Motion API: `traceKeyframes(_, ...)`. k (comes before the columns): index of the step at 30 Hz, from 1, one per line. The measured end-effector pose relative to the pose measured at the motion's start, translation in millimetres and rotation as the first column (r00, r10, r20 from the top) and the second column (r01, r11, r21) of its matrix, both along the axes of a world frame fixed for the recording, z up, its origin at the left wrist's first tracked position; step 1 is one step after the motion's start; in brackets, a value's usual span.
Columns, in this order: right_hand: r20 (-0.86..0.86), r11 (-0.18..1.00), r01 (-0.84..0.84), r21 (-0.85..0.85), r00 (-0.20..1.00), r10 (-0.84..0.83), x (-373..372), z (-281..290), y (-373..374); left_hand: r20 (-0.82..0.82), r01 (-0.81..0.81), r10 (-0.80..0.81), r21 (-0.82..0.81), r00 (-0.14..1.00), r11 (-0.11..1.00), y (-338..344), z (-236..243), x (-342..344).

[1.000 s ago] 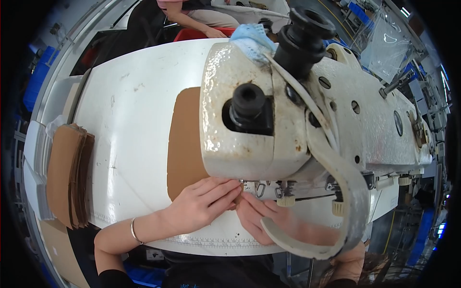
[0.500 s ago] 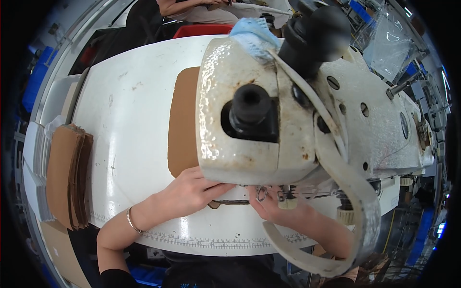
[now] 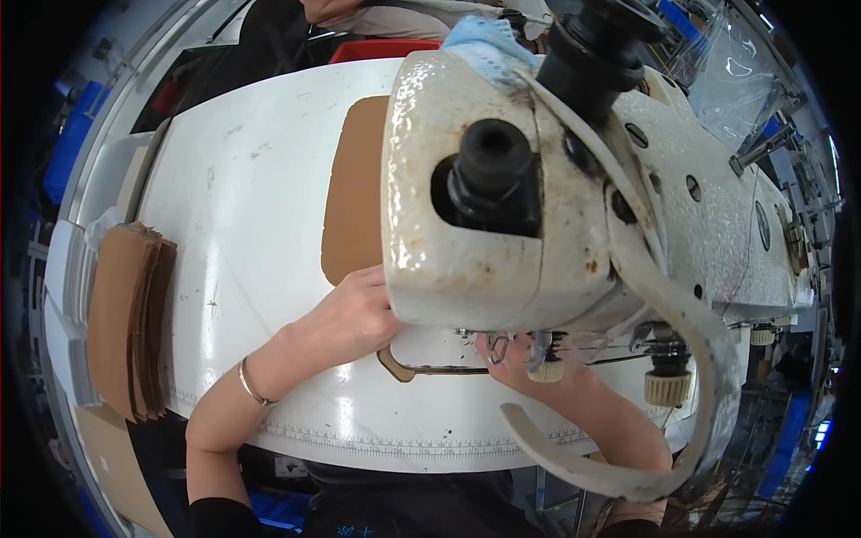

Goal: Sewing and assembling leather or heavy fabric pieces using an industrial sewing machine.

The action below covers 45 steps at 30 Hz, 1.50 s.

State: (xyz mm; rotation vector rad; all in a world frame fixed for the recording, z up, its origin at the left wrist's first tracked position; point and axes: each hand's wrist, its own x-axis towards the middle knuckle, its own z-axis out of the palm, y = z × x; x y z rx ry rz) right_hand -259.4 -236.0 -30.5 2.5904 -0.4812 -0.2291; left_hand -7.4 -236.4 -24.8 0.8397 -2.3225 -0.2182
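Observation:
A worn white sewing machine head (image 3: 466, 287) hides much of the work. Left of it lies a flat brown panel (image 3: 352, 193) with rounded corners, running in under the head. My left hand (image 3: 354, 309) rests palm down at the panel's near end; its fingertips are hidden beneath the head. Nearer me, a brown piece with a dark edge and a rounded corner (image 3: 396, 366) sticks out; whether it belongs to the panel I cannot tell. My right hand (image 3: 529, 363) is at that piece's right end, behind the wire thread guides, its fingers partly covered.
A stack of brown pieces (image 3: 130, 323) stands at the left beside white sheets (image 3: 67, 309). A ruler strip (image 3: 395, 451) runs along the white table's near edge. A pale curved band (image 3: 704, 377) arches over my right forearm. Another person's hand (image 3: 327, 9) shows beyond a red bin (image 3: 381, 50).
My left hand has moved away from me, and the panel's near end sits farther off. More of the dark-edged piece's corner shows. The machine appears shifted right and up as the view moved.

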Motion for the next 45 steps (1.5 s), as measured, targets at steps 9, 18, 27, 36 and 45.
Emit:
traceKeyframes(9,0.080,0.999,0.015,-0.037,0.997,-0.012,0.5,-7.7,-4.6,0.153,-0.007,0.003,0.025,0.988,1.000,-3.8,-8.2,8.1)
traceKeyframes(18,0.263,0.934,0.022,-0.356,0.962,0.078,3.7,-8.2,-5.1,0.188,0.030,-0.034,0.024,0.982,0.999,-13.0,-11.0,12.6)
traceKeyframes(27,0.678,0.995,-0.065,0.082,0.735,-0.008,8.9,-2.4,-13.8,0.177,-0.070,0.048,0.121,0.983,0.990,0.6,27.4,0.3)
traceKeyframes(36,0.806,0.966,-0.151,0.210,0.586,-0.084,13.8,-16.7,-15.7,0.236,-0.090,0.053,0.150,0.970,0.985,1.4,28.1,4.0)
traceKeyframes(45,0.828,0.945,-0.171,0.280,0.541,-0.147,13.8,-18.4,-15.9,0.273,-0.057,-0.014,0.249,0.962,0.967,-8.9,38.6,3.5)
